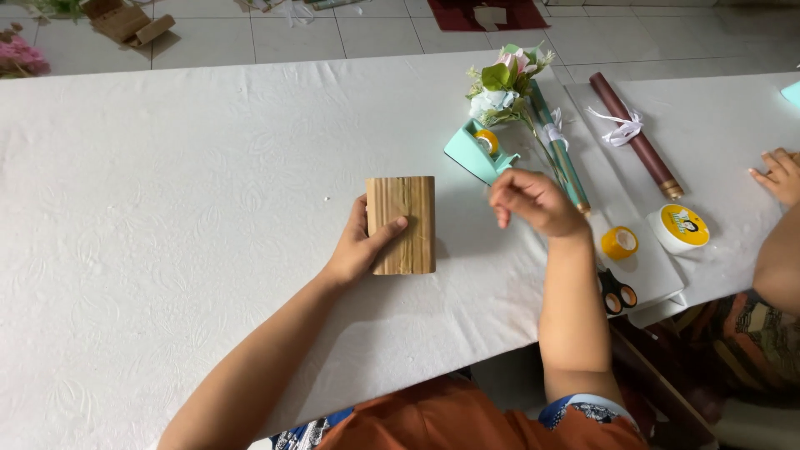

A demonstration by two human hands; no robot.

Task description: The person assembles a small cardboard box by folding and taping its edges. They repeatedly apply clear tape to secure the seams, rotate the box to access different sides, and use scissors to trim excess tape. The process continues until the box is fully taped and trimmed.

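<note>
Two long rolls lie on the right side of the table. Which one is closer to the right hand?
The green roll, beside the flowers; its lower end lies just past the right hand. The brown roll lies farther right.

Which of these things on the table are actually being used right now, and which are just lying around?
In use:
- left hand holding the brown wrapped block
- right hand beside the teal tape dispenser

Lying about:
- flower bunch
- green roll
- maroon roll
- small yellow tape roll
- scissors
</note>
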